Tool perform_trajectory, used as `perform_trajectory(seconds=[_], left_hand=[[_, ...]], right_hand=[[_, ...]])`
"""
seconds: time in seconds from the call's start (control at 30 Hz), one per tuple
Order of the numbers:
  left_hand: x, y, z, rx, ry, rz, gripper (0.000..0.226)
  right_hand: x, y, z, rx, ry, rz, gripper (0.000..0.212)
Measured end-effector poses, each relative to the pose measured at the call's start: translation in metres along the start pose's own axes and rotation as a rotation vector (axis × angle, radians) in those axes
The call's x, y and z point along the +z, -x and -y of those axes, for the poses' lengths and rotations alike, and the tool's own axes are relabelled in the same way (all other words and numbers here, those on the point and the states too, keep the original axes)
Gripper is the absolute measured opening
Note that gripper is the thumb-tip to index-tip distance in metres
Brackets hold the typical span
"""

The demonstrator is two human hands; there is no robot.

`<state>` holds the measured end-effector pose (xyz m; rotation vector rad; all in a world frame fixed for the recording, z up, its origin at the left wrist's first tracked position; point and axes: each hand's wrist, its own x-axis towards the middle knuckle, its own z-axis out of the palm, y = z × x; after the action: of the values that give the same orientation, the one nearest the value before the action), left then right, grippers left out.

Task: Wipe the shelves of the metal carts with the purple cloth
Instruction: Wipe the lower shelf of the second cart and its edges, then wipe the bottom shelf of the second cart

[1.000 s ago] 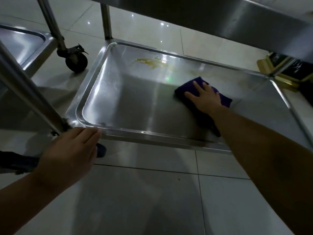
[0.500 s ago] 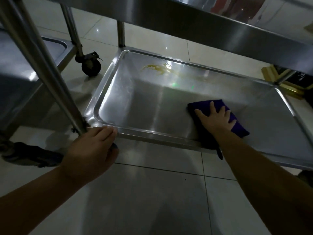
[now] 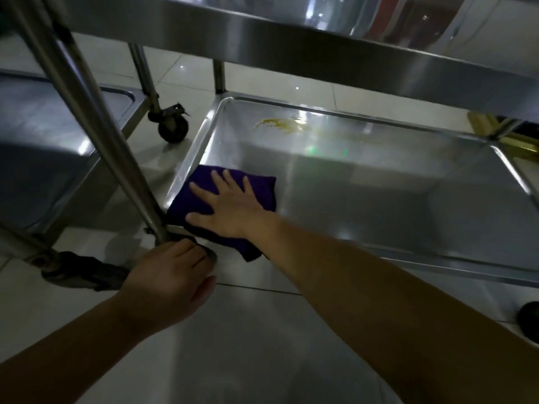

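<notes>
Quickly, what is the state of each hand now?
Left hand: fingers curled around the corner of the bottom shelf, gripping it.
Right hand: open, fingers spread flat, pressing the purple cloth on the shelf.

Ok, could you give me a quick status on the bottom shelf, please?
Right hand flat on purple cloth, near-left corner. Left hand gripping cart leg base. Yellow stain unwiped, far side.
</notes>
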<state>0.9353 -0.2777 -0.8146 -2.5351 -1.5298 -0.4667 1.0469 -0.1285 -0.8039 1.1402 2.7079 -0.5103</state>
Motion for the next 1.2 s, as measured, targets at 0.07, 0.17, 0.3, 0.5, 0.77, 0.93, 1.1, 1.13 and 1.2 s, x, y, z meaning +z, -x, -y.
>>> perform_trajectory(seconds=[0.07,0.17,0.3,0.5,0.77,0.93,1.1,1.13,1.2], left_hand=[[0.0,-0.017,-0.012,0.078,0.011,0.019,0.031],[0.0,-0.053,-0.033,0.206,-0.008,0.067,0.032],[0.004,-0.118,-0.073,0.43,-0.026,0.057,0.031],[0.024,-0.214,-0.155,0.683,0.028,-0.027,0.023],[0.055,-0.316,-0.294,0.768,0.238,0.138,0.021],[0.024,-0.317,-0.359,0.849,0.29,0.346,0.028],[-0.064,-0.351,-0.418,0.813,0.323,0.524,0.028],[-0.085,-0.362,-0.431,0.813,0.317,0.545,0.023],[-0.131,-0.387,-0.46,0.807,0.308,0.596,0.021]], right_hand=[[0.002,0.031,-0.028,-0.094,0.046,0.022,0.075],[0.004,0.089,-0.09,-0.173,0.136,0.016,0.08],[0.0,0.186,-0.194,-0.068,0.209,0.057,0.087],[-0.002,0.313,-0.313,0.178,0.247,0.068,0.088],[-0.02,0.448,-0.386,0.636,0.097,-0.071,0.067],[-0.065,0.517,-0.372,0.889,-0.065,-0.286,0.063],[-0.137,0.601,-0.328,1.024,-0.252,-0.3,0.054],[-0.154,0.621,-0.319,1.056,-0.286,-0.29,0.053],[-0.193,0.666,-0.3,1.118,-0.356,-0.306,0.051]])
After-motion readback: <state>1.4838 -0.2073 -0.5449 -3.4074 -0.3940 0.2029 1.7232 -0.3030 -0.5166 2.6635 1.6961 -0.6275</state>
